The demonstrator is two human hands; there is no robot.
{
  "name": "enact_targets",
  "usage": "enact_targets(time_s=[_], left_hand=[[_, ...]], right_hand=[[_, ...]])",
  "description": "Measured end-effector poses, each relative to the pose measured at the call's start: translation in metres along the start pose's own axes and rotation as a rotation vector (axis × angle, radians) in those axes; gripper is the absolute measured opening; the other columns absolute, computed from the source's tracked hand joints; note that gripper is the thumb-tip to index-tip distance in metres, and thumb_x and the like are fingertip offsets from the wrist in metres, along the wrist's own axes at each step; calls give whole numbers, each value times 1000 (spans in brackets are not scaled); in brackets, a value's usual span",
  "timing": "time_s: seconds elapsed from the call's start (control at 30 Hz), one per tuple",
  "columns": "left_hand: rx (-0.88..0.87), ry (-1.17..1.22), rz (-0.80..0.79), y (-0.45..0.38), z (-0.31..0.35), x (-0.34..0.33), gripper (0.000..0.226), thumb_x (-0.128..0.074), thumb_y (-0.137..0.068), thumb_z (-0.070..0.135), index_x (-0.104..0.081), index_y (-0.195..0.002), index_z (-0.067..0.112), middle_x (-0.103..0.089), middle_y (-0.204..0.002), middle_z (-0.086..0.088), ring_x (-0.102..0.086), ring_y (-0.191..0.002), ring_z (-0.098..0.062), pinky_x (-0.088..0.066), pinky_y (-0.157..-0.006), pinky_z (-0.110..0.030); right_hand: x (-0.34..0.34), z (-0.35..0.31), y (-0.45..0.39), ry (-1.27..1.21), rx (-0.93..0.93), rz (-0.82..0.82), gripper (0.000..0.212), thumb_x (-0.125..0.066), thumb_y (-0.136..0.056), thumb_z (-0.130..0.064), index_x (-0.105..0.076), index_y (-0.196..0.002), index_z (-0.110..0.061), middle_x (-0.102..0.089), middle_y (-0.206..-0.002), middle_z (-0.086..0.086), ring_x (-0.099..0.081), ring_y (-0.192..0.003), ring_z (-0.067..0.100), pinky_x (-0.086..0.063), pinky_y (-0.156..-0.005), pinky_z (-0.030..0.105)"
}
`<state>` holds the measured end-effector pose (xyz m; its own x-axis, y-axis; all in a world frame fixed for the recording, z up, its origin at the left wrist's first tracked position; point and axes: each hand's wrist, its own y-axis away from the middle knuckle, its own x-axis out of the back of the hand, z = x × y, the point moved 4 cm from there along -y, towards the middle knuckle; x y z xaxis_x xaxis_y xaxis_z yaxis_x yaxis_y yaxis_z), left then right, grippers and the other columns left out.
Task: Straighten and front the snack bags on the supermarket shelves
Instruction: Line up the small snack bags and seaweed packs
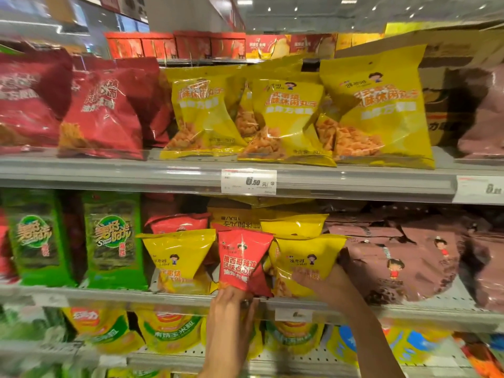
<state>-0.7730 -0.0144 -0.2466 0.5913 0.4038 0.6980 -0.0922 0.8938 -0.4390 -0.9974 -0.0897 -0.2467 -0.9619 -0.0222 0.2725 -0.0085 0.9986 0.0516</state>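
A small red snack bag [241, 257] stands upright at the front of the middle shelf [174, 297], between two yellow bags. My left hand [231, 309] grips its bottom edge from below. My right hand [324, 285] holds the lower right side of the yellow bag [305, 257] just right of the red one, fingers curled onto its front. Another yellow bag [180, 257] stands left of the red bag, leaning slightly. More red and yellow bags lie behind these.
Brown bags [409, 257] fill the shelf to the right, green seaweed packs [111, 241] the left. The shelf above holds big yellow bags [286, 115] and red bags [101, 113] with a price tag [248, 181]. Yellow-green bags [169, 331] sit below.
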Motion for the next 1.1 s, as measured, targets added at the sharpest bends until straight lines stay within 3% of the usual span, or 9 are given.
enact_targets(time_s=[0.17, 0.37, 0.47, 0.6, 0.67, 0.77, 0.87, 1.0, 1.1], left_hand=[[37, 35, 21, 4, -1, -3, 3, -73, -87, 23, -73, -90, 23, -64, -92, 10, -59, -91, -11, -49, -78, -31], [58, 57, 35, 6, -1, -3, 8, -71, -90, 26, -71, -97, 24, -64, -97, 13, -57, -95, -8, -49, -82, -30], [41, 65, 40, 4, -3, -1, 7, -72, -88, 26, -72, -95, 25, -64, -93, 14, -58, -87, -4, -47, -74, -23], [-43, 171, 78, 1, -11, 7, 5, -68, -90, 27, -65, -88, 29, -61, -84, 17, -59, -76, -5, -51, -64, -30], [-40, 307, 140, 1, -18, 17, 7, -68, -91, 30, -63, -86, 33, -61, -83, 18, -62, -72, -3, -52, -61, -25], [-156, 362, 293, 2, -28, 42, 5, -66, -90, 31, -62, -86, 33, -61, -84, 19, -62, -77, 0, -42, -64, -9], [-234, 428, 462, 1, -45, 67, 7, -66, -93, 28, -64, -87, 26, -61, -87, 18, -62, -78, -8, -41, -72, -10], [-160, 489, 604, -1, -73, 87, 10, -69, -90, 28, -64, -88, 19, -63, -86, 8, -62, -77, -15, -42, -75, -17], [-8, 514, 564, -6, -91, 93, 25, -76, -85, 35, -60, -97, 20, -59, -93, 3, -60, -86, -20, -44, -78, -21]], right_hand=[[-3, 4, 7, 32, 13, 55, 57, -91, -67, -43, -69, -119, -31, -74, -106, -21, -69, -102, 3, -53, -84, 22], [-5, 5, 33, 111, 104, 177, 74, -83, -65, -60, -63, -130, -30, -72, -116, -16, -67, -110, 10, -54, -96, 39], [-4, 7, 43, 141, 67, 274, 77, -84, -66, -60, -58, -131, -29, -69, -122, -6, -64, -114, 20, -52, -99, 45], [-7, 1, 58, 136, 90, 392, 58, -86, -70, -52, -62, -120, -34, -70, -113, -14, -66, -104, 13, -55, -85, 37], [-11, -2, 69, 194, 146, 503, 48, -87, -72, -44, -65, -113, -35, -70, -103, -17, -67, -93, 9, -51, -72, 28], [-24, 1, 91, 246, 196, 812, 38, -88, -75, -31, -65, -104, -27, -65, -95, -2, -62, -86, 23, -47, -73, 33], [-47, 0, 109, 243, 270, 1039, 36, -88, -75, -20, -60, -97, -21, -62, -93, 4, -57, -83, 24, -39, -69, 25], [-84, -10, 102, 125, 361, 875, 32, -86, -75, -9, -66, -98, -16, -68, -95, 3, -65, -87, 22, -51, -74, 39], [-110, -23, 93, 69, 372, 767, 33, -85, -76, -21, -67, -103, -18, -69, -99, -5, -67, -93, 13, -52, -82, 26]])
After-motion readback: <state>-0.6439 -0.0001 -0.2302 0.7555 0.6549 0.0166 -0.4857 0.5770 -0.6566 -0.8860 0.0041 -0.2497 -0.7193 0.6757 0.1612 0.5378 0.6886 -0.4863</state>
